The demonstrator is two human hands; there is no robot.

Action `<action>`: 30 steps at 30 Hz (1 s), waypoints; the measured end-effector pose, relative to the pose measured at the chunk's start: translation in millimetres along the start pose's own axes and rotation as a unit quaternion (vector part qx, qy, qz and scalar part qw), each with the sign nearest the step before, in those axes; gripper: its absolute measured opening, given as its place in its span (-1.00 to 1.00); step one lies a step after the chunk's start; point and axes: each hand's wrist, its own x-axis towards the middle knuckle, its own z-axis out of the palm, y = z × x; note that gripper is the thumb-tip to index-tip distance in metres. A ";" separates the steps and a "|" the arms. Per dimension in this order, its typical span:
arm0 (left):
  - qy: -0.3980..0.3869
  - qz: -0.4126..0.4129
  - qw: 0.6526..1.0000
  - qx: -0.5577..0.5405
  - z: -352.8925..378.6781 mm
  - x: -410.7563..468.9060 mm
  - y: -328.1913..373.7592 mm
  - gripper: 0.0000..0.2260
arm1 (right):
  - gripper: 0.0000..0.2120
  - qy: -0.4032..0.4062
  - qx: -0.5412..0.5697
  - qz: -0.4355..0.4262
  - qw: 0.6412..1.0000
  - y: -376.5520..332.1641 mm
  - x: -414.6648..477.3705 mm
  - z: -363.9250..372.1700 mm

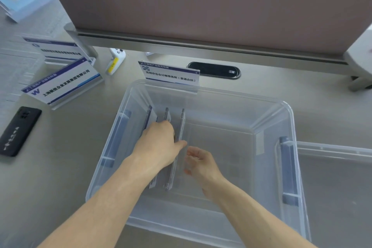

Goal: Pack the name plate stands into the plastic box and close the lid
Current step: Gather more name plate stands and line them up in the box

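A clear plastic box (289,127) stands open on the desk in front of me. Three name plate stands (182,125) stand on edge side by side in its left half. My left hand (159,143) is inside the box, fingers curled over the tops of those stands, thumb against the rightmost one. My right hand (201,163) hovers just to the right of them, fingers loosely apart and holding nothing. One more name plate stand (171,75) sits on the desk behind the box. Two others (62,84) (60,50) lie at the far left.
The clear lid (338,187) lies on the desk right of the box. A black phone (19,131) lies at the left edge. A white and yellow device (115,60) and a black oval cable port (214,70) sit below the desk partition (201,6).
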 end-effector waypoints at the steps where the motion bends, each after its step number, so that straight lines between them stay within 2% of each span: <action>1: 0.002 -0.002 1.000 -0.018 -6.6 -3.6 0.3 -0.57 | -0.78 0.005 0.006 -0.002 1.000 -3.7 -3.4 -2.0; 6: 0.056 -0.007 0.991 -0.122 -66.4 -24.7 1.9 -0.65 | -0.59 0.052 0.008 -0.094 0.994 -51.0 -35.5 -18.4; 11: 0.151 0.001 0.970 -0.190 -151.3 -42.7 14.5 -0.70 | -0.66 0.053 0.009 -0.190 0.980 -131.6 -83.0 -32.8; 17: 0.184 0.022 0.949 -0.256 -231.3 -49.0 19.2 -0.68 | -0.72 0.059 0.022 -0.267 0.962 -226.2 -127.3 -31.3; 19: 0.179 0.025 0.946 -0.268 -248.8 -43.7 17.2 -0.65 | -0.72 0.066 0.024 -0.277 0.958 -246.3 -131.6 -27.5; 23: 0.152 0.037 0.926 -0.343 -270.0 -24.5 5.8 -0.47 | -0.71 0.080 0.043 -0.281 0.955 -270.1 -126.6 -18.0; 26: 0.112 0.040 0.915 -0.385 -274.2 1.2 -11.0 -0.63 | -0.71 0.098 0.049 -0.271 0.956 -280.0 -112.8 -9.5; 30: 0.068 0.026 0.920 -0.386 -262.4 43.5 -37.9 -0.65 | -0.73 0.135 0.007 -0.261 0.956 -286.4 -76.6 1.9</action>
